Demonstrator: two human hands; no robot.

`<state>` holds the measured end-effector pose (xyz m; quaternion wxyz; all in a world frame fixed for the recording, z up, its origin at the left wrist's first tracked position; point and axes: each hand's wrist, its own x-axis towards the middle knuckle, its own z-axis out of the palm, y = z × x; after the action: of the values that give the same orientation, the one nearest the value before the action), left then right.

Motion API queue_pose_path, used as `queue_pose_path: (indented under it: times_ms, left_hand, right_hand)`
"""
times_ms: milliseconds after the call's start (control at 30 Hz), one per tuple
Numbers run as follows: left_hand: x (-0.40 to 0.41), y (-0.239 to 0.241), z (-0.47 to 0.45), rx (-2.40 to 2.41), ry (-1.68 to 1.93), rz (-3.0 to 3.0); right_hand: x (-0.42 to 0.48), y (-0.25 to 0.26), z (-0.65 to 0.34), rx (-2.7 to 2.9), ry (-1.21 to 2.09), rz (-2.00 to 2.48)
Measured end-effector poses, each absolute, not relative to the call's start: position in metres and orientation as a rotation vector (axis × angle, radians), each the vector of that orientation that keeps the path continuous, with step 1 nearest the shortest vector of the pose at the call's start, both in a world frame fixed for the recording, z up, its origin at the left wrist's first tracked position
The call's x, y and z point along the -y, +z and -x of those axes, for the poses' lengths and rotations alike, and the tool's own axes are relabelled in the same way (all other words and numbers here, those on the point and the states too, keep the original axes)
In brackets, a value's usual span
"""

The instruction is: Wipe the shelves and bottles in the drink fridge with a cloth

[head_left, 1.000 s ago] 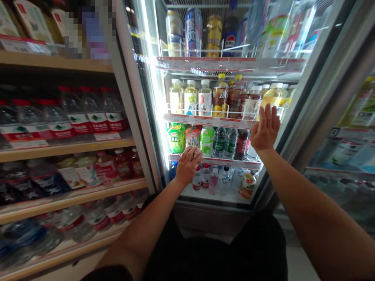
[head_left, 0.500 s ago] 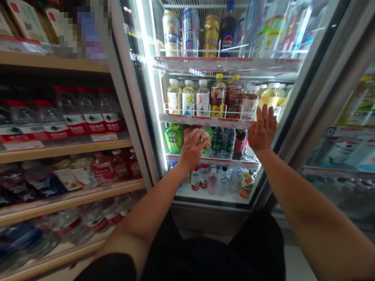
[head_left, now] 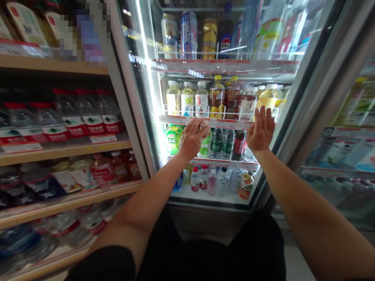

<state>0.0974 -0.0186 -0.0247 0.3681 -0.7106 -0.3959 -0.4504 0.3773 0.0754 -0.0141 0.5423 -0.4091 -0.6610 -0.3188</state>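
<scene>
My left hand (head_left: 191, 139) is closed over a crumpled pale wipe (head_left: 204, 129), which looks like a cloth or tissue. It is held against the glass door (head_left: 178, 198) of a lit drinks fridge, in front of the third shelf's bottles. Fingers raised and slightly apart, my right hand (head_left: 260, 132) is open with nothing in it. Its palm faces the same glass near the right side, and appears to touch it. Behind the glass stand a green bottle (head_left: 173, 140), dark cola bottles (head_left: 239, 143) and a row of tea bottles (head_left: 187, 99).
To the left, wooden shelves (head_left: 117, 147) hold red-capped water bottles (head_left: 90, 117) and other drinks. Another fridge section with bottles (head_left: 363, 105) is on the right, past a metal frame (head_left: 331, 89). My dark-clothed knees (head_left: 258, 242) are below the door.
My left hand has moved slightly up the glass with the wipe, now reaching the shelf edge. My right hand has stayed almost in place.
</scene>
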Motion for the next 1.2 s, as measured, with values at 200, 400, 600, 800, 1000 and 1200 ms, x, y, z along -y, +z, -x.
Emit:
queue_pose_path:
  times_ms: [200,400,600,800,1000,1200]
  left_hand:
    - [0.017,-0.015,-0.095,1.05,-1.176,1.775]
    - [0.017,-0.009,-0.091,1.041,-1.237,1.756]
    - [0.018,-0.001,-0.087,1.061,-1.343,1.759]
    - [0.017,0.003,-0.088,1.081,-1.357,1.764]
    - [0.013,0.007,-0.089,1.06,-1.352,1.729]
    - [0.011,0.007,-0.091,1.07,-1.385,1.719]
  right_hand:
    - [-0.073,-0.014,-0.377,1.572,-0.735,0.974]
    - [-0.075,-0.014,-0.377,1.567,-0.738,0.972]
    - [-0.077,-0.016,-0.378,1.572,-0.727,0.954]
    - [-0.075,-0.016,-0.377,1.576,-0.721,0.973]
    - [-0.074,-0.015,-0.377,1.569,-0.722,0.954]
    - [-0.075,-0.017,-0.378,1.587,-0.696,0.951]
